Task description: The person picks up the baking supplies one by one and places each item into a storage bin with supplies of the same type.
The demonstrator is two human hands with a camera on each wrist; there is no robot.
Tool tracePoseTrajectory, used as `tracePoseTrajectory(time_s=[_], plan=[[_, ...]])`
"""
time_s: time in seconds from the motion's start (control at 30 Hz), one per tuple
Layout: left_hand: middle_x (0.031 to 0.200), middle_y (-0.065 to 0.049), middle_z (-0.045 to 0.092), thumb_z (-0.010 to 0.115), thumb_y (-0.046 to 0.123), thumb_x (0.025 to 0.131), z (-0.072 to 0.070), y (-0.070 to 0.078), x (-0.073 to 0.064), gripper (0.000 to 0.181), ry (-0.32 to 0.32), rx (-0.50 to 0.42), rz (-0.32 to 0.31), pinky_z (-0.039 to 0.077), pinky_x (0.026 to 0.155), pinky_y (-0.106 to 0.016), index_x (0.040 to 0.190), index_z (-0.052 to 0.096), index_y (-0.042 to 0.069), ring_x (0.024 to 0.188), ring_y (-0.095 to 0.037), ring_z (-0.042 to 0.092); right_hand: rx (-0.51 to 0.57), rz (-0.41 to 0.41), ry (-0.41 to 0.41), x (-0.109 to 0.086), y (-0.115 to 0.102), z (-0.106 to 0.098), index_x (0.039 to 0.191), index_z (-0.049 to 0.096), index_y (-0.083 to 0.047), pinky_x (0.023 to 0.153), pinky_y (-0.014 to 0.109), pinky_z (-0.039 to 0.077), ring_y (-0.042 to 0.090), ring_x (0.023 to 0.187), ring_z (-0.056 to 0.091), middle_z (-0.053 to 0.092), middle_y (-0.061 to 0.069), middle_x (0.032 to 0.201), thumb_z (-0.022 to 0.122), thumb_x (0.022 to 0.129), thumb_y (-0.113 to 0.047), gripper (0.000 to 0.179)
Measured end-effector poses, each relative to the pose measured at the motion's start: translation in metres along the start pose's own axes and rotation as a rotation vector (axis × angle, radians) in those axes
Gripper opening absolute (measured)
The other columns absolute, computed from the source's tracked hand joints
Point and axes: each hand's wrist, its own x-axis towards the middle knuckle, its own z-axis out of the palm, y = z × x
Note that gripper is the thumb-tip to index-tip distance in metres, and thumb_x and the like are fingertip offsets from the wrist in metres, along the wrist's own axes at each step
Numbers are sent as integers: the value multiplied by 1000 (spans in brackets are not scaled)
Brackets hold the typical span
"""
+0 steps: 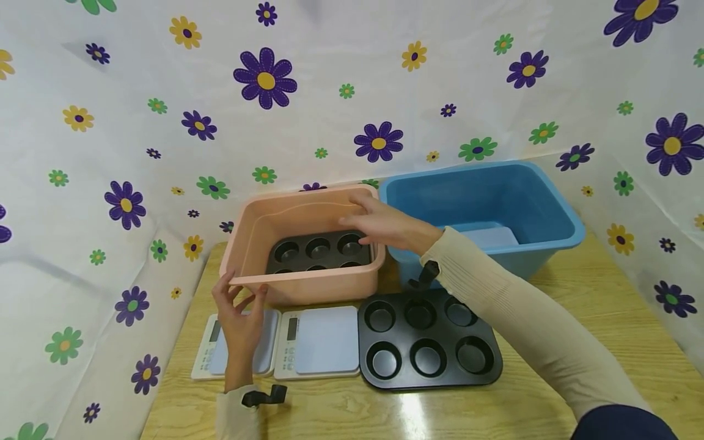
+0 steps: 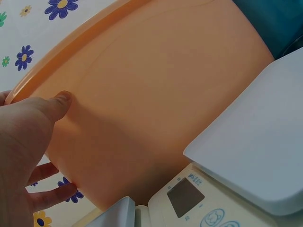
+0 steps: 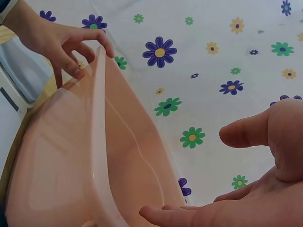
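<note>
At the near left corner of a peach plastic tub [image 1: 308, 288], my left hand [image 1: 242, 330] pinches the rim. Its thumb [image 2: 59, 106] presses the outer wall while a finger hooks over the edge. A dark muffin tin [image 1: 302, 252] lies inside the tub, its near part hidden by the front wall. Over the tub's right end is my right hand [image 1: 387, 223], thumb spread away from fairly straight fingers. In the right wrist view this hand [image 3: 246, 189] holds nothing, and its fingertips overlap the tub's inner wall.
Right of the tub stands a blue tub [image 1: 522, 263] with a pale flat item [image 1: 495, 236] inside. Two kitchen scales [image 1: 327, 342] sit in front of the peach tub. Another dark muffin tin [image 1: 423, 333] lies beside them, partly under my right forearm. Flowered cloth [image 1: 330, 55] hangs behind.
</note>
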Motion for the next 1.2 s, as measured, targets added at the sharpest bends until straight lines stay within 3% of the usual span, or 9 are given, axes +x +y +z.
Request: tracePoseTrajectory(time_s=[0.27, 0.57, 0.87, 1.2], plan=[[167, -11, 44, 80, 7, 98, 1, -1, -1, 75, 16, -6, 22, 58, 102, -20, 162, 39, 13, 136, -23, 58, 108, -29, -44, -17, 4, -4, 177, 5, -14, 124, 62, 46, 42, 166, 31, 18, 18, 183, 57, 114, -23, 82], [167, -12, 45, 79, 5, 99, 2, -1, -3, 75, 13, -24, 21, 58, 102, -17, 162, 39, 12, 133, -14, 56, 35, -109, -16, -48, 4, -4, 177, 10, -16, 120, 56, 52, 42, 159, 45, 29, 20, 179, 56, 114, -24, 79], [166, -12, 44, 79, 6, 99, 1, -1, -2, 75, 17, -15, 21, 59, 102, -21, 162, 38, 12, 134, -11, 56, 2, -189, -45, -68, 11, 1, 178, 7, -17, 127, 59, 44, 40, 150, 57, 37, 21, 174, 56, 114, -22, 81], [167, -8, 44, 79, 5, 99, 2, -1, -2, 75, 13, -40, 11, 58, 102, -18, 161, 39, 12, 134, -10, 55, 56, -252, -112, -89, 38, 2, 177, 12, -15, 121, 48, 51, 39, 157, 49, 40, 20, 172, 54, 115, -19, 75]])
